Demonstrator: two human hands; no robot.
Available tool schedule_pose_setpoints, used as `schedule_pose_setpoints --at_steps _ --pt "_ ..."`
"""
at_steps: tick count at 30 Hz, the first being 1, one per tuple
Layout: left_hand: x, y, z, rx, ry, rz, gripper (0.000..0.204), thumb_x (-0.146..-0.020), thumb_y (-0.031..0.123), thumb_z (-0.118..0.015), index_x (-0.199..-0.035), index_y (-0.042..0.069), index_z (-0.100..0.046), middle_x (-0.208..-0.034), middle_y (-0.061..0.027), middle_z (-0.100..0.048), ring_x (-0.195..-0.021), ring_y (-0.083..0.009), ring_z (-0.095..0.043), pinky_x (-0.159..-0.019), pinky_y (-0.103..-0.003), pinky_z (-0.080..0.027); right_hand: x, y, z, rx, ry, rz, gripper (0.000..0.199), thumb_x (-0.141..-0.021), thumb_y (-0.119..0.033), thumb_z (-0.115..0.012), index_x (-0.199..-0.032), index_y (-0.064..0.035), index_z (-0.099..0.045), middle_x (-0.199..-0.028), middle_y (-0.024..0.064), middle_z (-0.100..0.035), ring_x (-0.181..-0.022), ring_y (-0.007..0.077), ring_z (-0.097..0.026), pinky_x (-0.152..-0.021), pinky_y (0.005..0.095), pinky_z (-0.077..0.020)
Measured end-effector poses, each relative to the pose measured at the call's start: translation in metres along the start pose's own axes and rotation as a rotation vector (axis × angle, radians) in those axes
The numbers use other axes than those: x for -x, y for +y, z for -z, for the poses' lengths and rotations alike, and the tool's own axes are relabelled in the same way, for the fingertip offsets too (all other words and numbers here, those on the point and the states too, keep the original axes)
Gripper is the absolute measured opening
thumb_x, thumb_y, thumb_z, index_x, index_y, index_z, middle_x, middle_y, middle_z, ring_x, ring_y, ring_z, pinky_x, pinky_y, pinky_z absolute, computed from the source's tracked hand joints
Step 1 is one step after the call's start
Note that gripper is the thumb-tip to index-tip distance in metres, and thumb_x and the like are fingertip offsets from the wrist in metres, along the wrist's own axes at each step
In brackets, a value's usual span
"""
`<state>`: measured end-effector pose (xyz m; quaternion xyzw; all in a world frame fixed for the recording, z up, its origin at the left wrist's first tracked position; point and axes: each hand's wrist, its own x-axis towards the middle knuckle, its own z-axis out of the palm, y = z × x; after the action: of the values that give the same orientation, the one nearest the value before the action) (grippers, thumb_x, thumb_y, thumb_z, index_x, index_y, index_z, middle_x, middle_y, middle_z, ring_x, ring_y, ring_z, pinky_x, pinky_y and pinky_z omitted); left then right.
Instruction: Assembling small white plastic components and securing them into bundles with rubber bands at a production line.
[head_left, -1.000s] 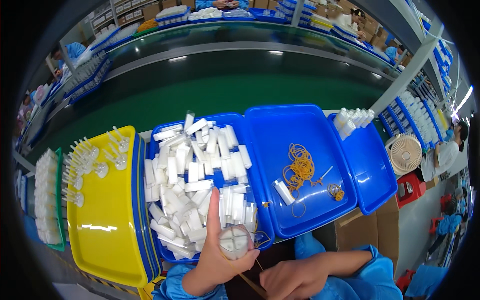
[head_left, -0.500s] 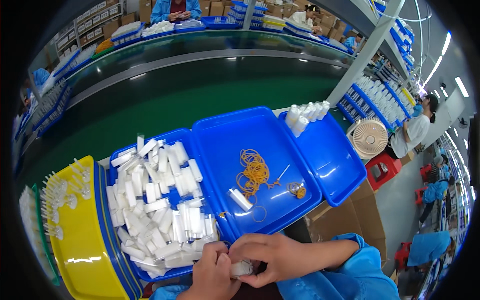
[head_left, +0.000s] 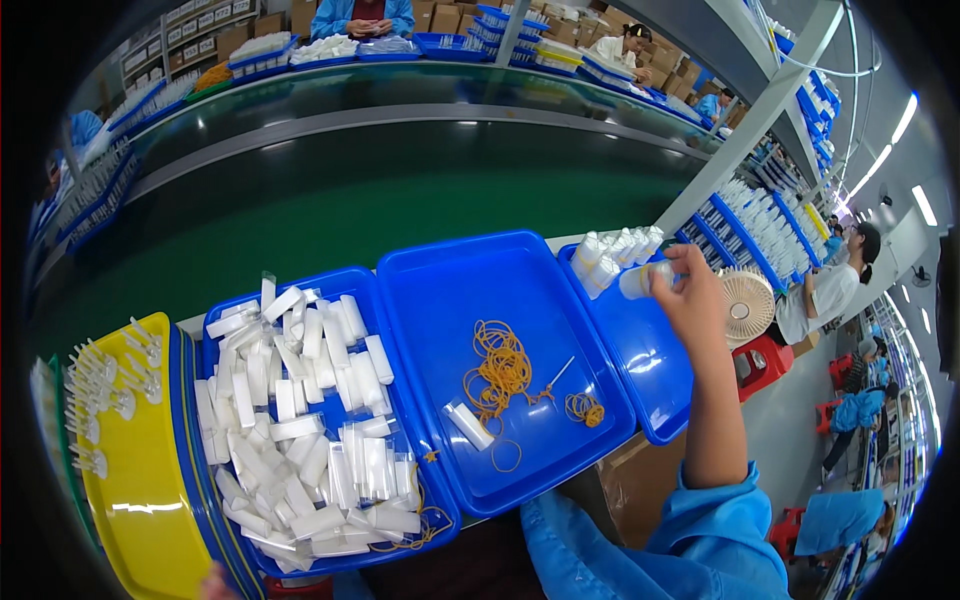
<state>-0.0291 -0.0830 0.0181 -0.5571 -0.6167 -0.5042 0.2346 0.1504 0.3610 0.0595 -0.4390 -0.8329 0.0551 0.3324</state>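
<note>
One white bundle [head_left: 646, 281] is held in the right hand [head_left: 697, 300], thumb and fingers curled in and closed on its near end, no wide gap left. The bundle is set just left of the fingertips, over the small blue tray [head_left: 652, 368], with its long axis seemingly tipped sideways rather than upright; blur, so exact tilt not readable. Key relation: a group of upright bundles [head_left: 603, 272] is placed directly left of the held one, very near; contact can't be confirmed. The right hand is clearly the nearer. The left hand [head_left: 215, 583] is mostly cut off at the lower edge, far to the left; its opening and any grip can't be made out. Rubber bands [head_left: 500, 368] are seen left of and nearer the body than the right hand, white packets [head_left: 290, 430] farther left.
</note>
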Motion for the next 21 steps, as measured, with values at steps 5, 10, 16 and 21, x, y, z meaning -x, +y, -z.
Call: schedule_pose_setpoints --at_steps 5,10,16,21 --pt "-0.046 -0.039 0.084 -0.628 -0.585 0.29 0.027 -0.076 0.005 -0.063 -0.102 0.008 -0.058 -0.124 -0.0201 -0.038 -0.107 -0.0415 -0.048 -0.088 -0.049 -0.044 -0.038 0.068 -0.032 0.077 -0.079 -0.062 0.035 -0.07 -0.027 -0.069 -0.092 -0.0024 -0.056 -0.079 0.0178 -0.062 -0.072 0.0316 -0.062 -0.066 0.0373 -0.0485" --pt "-0.029 -0.093 0.122 -0.766 -0.548 0.447 0.029 -0.071 -0.006 -0.057 -0.099 -0.001 -0.052 -0.117 -0.0185 -0.047 -0.112 -0.0384 -0.043 -0.096 -0.041 -0.034 -0.044 0.058 -0.073 -0.133 -0.238 -0.144 0.033 -0.079 -0.029 -0.065 -0.089 0.0009 -0.056 -0.077 0.0178 -0.063 -0.063 0.0261 -0.064 -0.056 0.0334 -0.0503" --pt "-0.058 -0.153 0.086 -0.801 -0.638 0.23 0.035 -0.065 -0.003 -0.065 -0.098 0.003 -0.054 -0.114 -0.0174 -0.049 -0.104 -0.0365 -0.049 -0.086 -0.038 -0.043 -0.027 0.021 -0.058 0.22 -0.021 0.167 0.035 -0.078 -0.033 -0.065 -0.097 -0.0043 -0.058 -0.103 0.0163 -0.052 -0.092 0.0352 -0.056 -0.075 0.0406 -0.0467" --pt "-0.048 -0.201 0.075 -0.877 -0.64 0.212 0.027 -0.066 -0.001 -0.065 -0.09 0.003 -0.052 -0.107 -0.0162 -0.048 -0.098 -0.0344 -0.051 -0.081 -0.038 -0.045 0.023 -0.101 -0.059 -0.257 -0.464 0.509 0.024 -0.076 -0.018 -0.063 -0.096 -0.0063 -0.058 -0.097 0.0129 -0.055 -0.091 0.0313 -0.057 -0.075 0.0374 -0.0482"
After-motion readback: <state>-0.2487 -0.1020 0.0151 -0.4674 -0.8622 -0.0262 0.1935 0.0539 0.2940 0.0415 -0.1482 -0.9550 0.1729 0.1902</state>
